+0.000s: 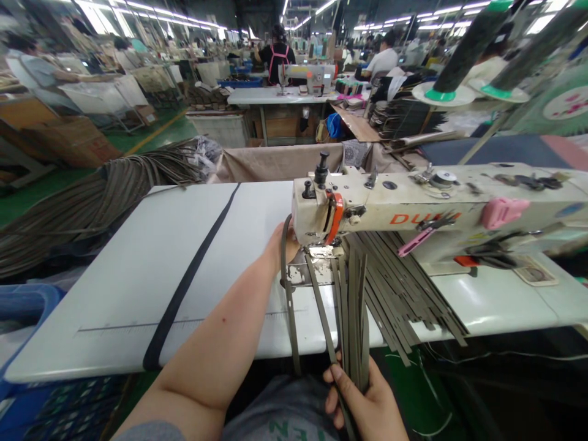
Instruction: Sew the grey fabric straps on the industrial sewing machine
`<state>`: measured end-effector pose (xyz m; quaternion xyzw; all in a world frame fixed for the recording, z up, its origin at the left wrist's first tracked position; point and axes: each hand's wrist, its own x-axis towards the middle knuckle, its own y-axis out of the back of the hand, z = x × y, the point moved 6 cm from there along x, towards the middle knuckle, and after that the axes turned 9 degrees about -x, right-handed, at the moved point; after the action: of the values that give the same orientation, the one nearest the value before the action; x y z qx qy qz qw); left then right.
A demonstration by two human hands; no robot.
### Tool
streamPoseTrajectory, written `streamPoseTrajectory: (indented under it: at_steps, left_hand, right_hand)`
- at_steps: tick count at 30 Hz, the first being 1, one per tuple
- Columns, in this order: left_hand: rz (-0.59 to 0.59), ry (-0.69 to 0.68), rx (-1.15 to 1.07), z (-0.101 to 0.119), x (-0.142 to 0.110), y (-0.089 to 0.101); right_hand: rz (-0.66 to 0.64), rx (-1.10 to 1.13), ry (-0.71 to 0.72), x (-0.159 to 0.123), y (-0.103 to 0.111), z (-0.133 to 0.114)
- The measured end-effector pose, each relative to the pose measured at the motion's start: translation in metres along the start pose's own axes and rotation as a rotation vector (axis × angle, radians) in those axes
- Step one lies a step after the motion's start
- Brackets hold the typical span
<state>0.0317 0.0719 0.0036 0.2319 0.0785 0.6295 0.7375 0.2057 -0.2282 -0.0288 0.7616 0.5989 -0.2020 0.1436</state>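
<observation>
Feeding a strap (321,312) under the sewing machine (413,211) head on the bench (138,288): left hand (282,242) at the needle, grip hidden, right hand (362,404) clenched on strap bundle (353,318) at the bench edge; next likely needs steady guiding.

a big bundle of dark cords (87,202) is lying at the left of the frame, spilling off the counter (151,269). a blue crate (27,306) is sitting at lower left. two thread cones (463,49) are standing at upper right. people are working at distant machines along the top.
</observation>
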Motion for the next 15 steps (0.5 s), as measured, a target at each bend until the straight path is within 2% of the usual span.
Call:
streamPoseTrajectory:
  at_steps: [5,11,15]
  left_hand:
    - [0.083,-0.004,-0.12,0.001,-0.0033,0.0007]
    - [0.12,0.04,-0.2,-0.0025,-0.0044,-0.0007]
    - [0.136,0.07,-0.26,0.0012,-0.0062,0.0004]
  right_hand:
    - [0.007,0.006,0.004,0.0006,-0.0028,-0.0058]
    - [-0.05,-0.063,-0.006,0.0012,-0.0041,-0.0067]
    - [-0.039,-0.067,-0.018,0.0012,-0.0033,-0.0056]
